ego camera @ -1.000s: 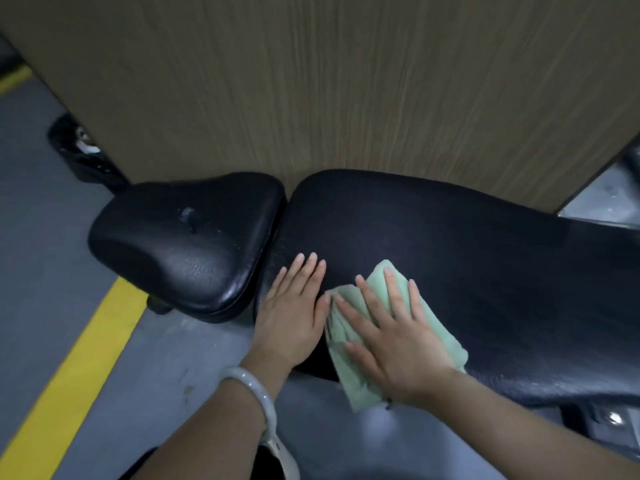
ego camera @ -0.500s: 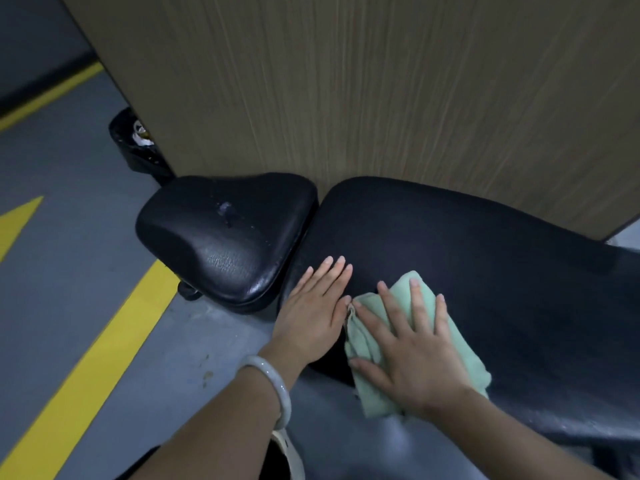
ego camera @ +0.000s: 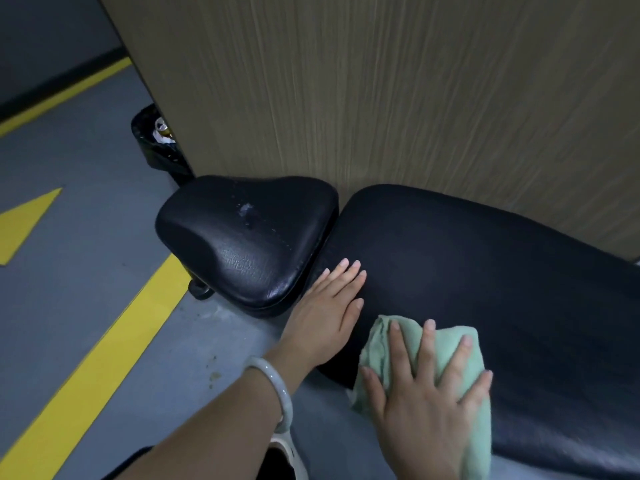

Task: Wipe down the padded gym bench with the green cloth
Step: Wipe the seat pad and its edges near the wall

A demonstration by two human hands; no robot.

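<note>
Head view: green cloth (ego camera: 429, 344) sits on the near edge of the long black bench pad (ego camera: 485, 271), at about 5 o'clock in frame, with its lower part hanging over the pad's near side. Your right hand (ego camera: 426, 400) presses it flat, fingers spread and straight, not clenched. Your left hand (ego camera: 325, 313) lies flat on the same pad just beside the cloth at its 10 o'clock, fingers straight and together, holding nothing, white bracelet (ego camera: 273, 386) on the wrist.

Key relation: the pad's long axis runs from the seat gap out toward 3 o'clock. Unwiped pad lies at 12 to 3 o'clock from your right fingertips. The right hand is the one on the cloth, so my read is the stroke goes away from you or along that axis. The left hand blocks 9 o'clock.

Seat pad (ego camera: 242, 237) is at 10 o'clock, apart from the cloth, with a pale smudge (ego camera: 246, 209) on top; it looks unwiped.

Surround: wood-grain panel (ego camera: 381, 98) right behind the bench, grey floor (ego camera: 86, 168) with yellow lines (ego camera: 114, 341), and a black bin (ego camera: 159, 143) at 11 o'clock.
</note>
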